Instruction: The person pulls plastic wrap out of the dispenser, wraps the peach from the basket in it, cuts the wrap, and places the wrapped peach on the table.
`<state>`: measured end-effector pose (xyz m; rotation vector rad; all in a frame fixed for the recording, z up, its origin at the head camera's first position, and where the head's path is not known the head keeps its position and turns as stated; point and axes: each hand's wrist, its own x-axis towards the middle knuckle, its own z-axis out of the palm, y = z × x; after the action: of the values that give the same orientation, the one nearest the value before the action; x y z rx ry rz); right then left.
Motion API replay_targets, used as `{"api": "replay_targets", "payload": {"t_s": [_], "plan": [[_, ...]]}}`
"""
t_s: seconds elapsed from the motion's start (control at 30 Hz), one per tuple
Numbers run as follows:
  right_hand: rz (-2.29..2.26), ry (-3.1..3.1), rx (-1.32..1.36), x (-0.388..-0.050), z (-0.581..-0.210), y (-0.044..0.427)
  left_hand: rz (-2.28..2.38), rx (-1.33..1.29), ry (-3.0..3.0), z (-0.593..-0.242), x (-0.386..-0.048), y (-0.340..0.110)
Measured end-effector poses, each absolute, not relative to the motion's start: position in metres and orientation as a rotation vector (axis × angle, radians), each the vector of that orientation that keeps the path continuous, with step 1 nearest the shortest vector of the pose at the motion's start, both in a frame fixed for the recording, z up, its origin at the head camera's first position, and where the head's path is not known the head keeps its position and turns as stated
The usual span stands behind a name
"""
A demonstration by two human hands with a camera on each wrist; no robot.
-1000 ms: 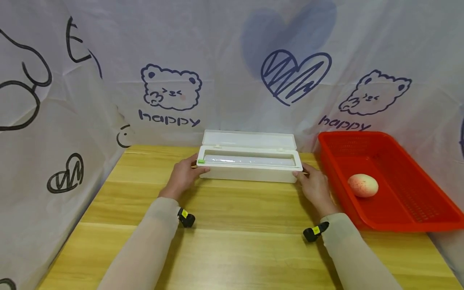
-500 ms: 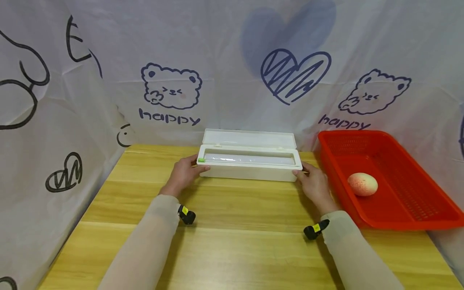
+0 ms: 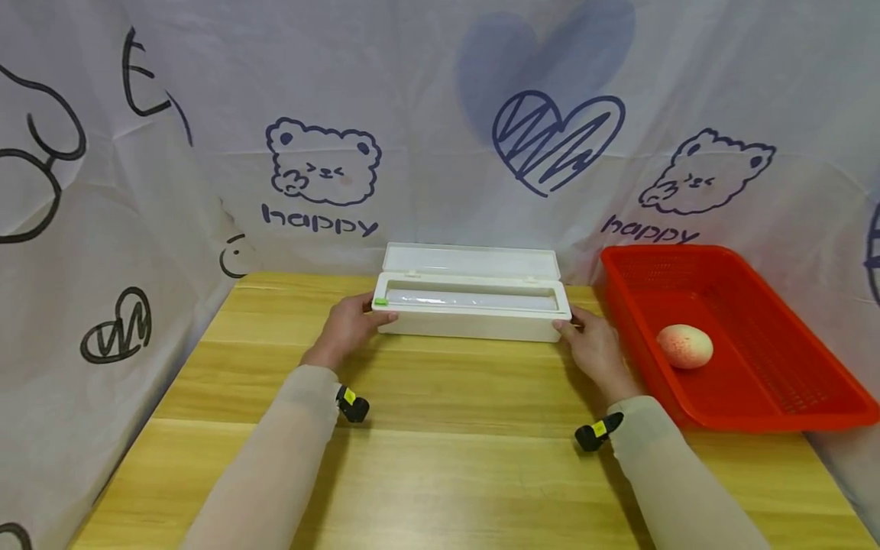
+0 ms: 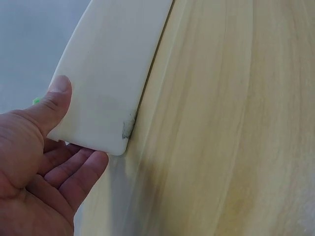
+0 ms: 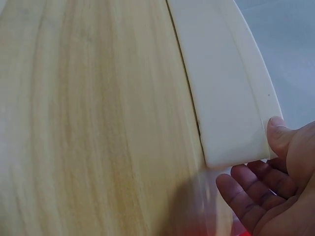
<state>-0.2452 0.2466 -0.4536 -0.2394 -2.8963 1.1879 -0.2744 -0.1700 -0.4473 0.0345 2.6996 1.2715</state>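
Observation:
A long white cling film dispenser (image 3: 474, 327) sits at the back of the wooden table, its lid (image 3: 470, 261) tipped up and back. Inside lies a roll of clear film (image 3: 467, 299), and a small green slider (image 3: 381, 302) is on the front left rim. My left hand (image 3: 344, 330) holds the left end, with the thumb on the front face and the fingers against the end, as the left wrist view shows. At the opposite end my right hand (image 3: 595, 351) grips likewise, thumb on the front and fingers by the end. The dispenser's underside is hidden.
To the right stands a red plastic basket (image 3: 763, 344) with a pale, red-speckled peach-like fruit (image 3: 685, 346) in it. A white cloth (image 3: 440, 114) with drawn bears and hearts hangs behind the table (image 3: 454, 428) and along its left side.

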Motion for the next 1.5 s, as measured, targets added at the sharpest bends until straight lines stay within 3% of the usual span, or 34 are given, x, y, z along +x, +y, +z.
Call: {"api": "replay_targets", "payload": {"t_s": [0.4, 0.73, 1.2, 1.5], "plan": [[1.025, -2.917, -0.079, -0.238, -0.434, 0.253, 1.006, 0.128, 2.910, -0.417, -0.263, -0.173], [0.918, -2.786, 0.041, -0.250, -0.415, 0.237, 0.363, 0.620, 3.226, -0.395, -0.279, -0.154], [0.953, -2.854, 0.020, -0.258, -0.419, 0.232, 0.212, 0.603, 3.124, -0.386, -0.291, -0.147], [0.959, -2.856, 0.006, -0.260, -0.424, 0.232, 0.163, 0.456, 3.011, -0.376, -0.301, -0.141]]}}
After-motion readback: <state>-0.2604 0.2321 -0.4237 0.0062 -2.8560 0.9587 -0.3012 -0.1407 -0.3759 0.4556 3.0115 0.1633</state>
